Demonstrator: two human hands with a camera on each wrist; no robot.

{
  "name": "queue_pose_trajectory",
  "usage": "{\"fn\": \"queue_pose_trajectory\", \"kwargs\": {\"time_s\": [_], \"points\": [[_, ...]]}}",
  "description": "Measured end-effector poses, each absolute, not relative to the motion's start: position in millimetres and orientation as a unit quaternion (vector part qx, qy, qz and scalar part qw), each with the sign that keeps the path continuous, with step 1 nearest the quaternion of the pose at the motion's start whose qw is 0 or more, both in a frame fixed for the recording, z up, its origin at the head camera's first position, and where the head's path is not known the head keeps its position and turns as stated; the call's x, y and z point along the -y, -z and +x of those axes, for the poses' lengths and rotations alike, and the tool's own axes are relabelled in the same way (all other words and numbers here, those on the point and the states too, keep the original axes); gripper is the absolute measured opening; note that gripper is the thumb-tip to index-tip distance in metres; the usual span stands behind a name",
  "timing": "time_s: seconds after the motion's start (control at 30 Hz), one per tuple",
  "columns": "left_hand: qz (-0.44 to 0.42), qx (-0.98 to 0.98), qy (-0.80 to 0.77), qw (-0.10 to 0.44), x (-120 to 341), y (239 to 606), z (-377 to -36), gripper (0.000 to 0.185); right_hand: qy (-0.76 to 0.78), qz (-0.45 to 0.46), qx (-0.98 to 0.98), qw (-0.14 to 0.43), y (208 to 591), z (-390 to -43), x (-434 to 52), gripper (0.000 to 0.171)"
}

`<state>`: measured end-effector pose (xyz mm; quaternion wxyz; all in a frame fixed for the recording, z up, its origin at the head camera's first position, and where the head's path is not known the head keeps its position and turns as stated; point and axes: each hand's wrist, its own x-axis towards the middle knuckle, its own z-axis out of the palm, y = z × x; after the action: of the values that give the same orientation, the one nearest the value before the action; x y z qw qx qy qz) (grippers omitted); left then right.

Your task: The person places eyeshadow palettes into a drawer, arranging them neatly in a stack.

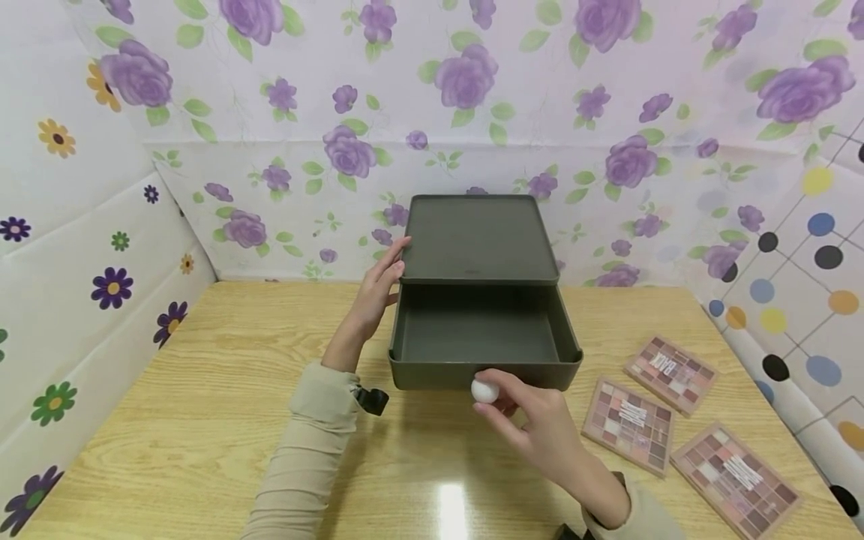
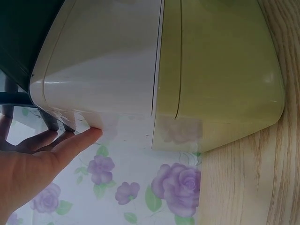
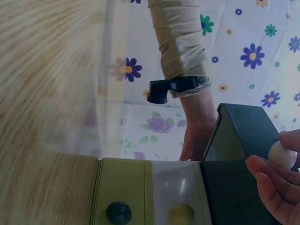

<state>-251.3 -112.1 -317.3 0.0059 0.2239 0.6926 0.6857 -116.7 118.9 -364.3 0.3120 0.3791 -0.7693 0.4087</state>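
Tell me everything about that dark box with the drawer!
The dark box is grey-green and looks like smooth plastic, with a flat lipped top. It stands on the wooden table by the flowery wall. Its one drawer is pulled out and looks empty inside. The right hand pinches the drawer's round white knob. The left hand rests straight fingers against the box's left side.

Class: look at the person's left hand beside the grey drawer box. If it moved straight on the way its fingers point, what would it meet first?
The left hand already touches the box's left side; going on, probably the floral backdrop, though depth is unclear.
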Motion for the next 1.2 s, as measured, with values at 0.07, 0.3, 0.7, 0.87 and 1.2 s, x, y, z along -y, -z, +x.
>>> {"fn": "queue_pose_trajectory", "kwargs": {"time_s": [0.07,0.3,0.7,0.87,1.2], "points": [[0.223,-0.695,-0.684,0.006,113,318,-251,0.053,-0.412,0.384,0.767,0.308,364,-114,-119,0.028],[0.224,-0.692,-0.686,0.004,113,321,-253,0.054,-0.409,0.396,0.768,0.293,362,-104,-119,0.026],[0.227,-0.699,-0.678,-0.008,111,319,-252,0.054,-0.411,0.424,0.757,0.281,363,-93,-123,0.026],[0.228,-0.696,-0.681,-0.003,108,320,-251,0.054,-0.426,0.435,0.745,0.271,369,-91,-138,0.028],[0.221,-0.710,-0.668,-0.002,111,319,-253,0.056,-0.395,0.416,0.778,0.255,385,-93,-193,0.017]]}}
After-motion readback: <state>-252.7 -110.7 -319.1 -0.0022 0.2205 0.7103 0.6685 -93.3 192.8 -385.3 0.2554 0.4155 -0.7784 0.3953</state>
